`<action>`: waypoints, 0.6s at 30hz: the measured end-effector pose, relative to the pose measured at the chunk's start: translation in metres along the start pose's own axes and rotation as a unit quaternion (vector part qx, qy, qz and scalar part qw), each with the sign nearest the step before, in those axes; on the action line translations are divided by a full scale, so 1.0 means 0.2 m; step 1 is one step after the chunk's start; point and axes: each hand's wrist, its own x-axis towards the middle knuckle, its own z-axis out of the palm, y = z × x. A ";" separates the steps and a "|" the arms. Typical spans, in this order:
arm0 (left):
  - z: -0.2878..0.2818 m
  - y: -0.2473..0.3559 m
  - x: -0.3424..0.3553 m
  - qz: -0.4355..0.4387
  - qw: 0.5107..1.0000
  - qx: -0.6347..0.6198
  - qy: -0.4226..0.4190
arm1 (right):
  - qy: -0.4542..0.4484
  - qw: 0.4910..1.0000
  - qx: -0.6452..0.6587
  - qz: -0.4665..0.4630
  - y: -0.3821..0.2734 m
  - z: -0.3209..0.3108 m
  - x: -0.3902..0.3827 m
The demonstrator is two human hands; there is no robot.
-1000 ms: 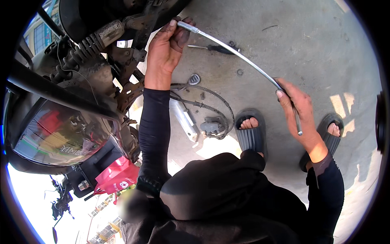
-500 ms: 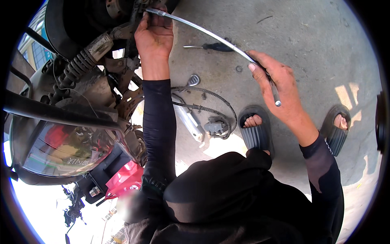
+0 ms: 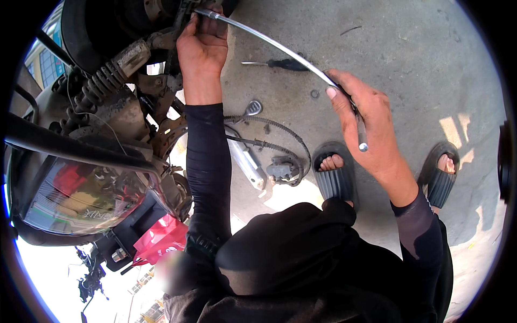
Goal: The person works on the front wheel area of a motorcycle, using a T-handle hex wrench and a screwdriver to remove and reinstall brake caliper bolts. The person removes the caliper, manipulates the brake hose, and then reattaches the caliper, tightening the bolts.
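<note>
My left hand is up under a scooter's dark underside, its fingers curled round the socket end of a long silver wrench bar, against a metal bracket; what exactly the socket meets is hidden. My right hand grips the bar's other end, thumb along it, with the short tip poking below the palm. The bar curves in the fisheye view. To the left is a grimy shock absorber with a coil spring.
On the concrete floor lie a screwdriver, a ratchet, a silver part and a caliper with looped hoses. My sandals are at lower right. A pink bag and glossy bodywork fill the lower left.
Since a second ago both hands have moved up and left with the bar, bringing its socket end into the scooter's underside. Over the last half second they have stayed nearly still.
</note>
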 end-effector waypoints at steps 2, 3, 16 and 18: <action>0.00 -0.01 0.01 -0.014 1.000 -0.015 -0.001 | 0.034 0.998 -0.041 -0.039 -0.04 0.03 -0.02; 0.01 -0.01 0.01 -0.019 1.000 -0.021 -0.001 | 0.027 0.999 -0.037 -0.029 -0.06 0.04 -0.03; 0.44 -0.35 -0.51 -0.057 0.986 0.136 -0.076 | -0.115 0.816 0.462 0.329 -0.13 -0.05 0.05; 0.54 -0.46 -0.66 -0.098 0.974 0.157 -0.134 | -0.095 0.791 0.509 0.326 -0.10 -0.04 0.04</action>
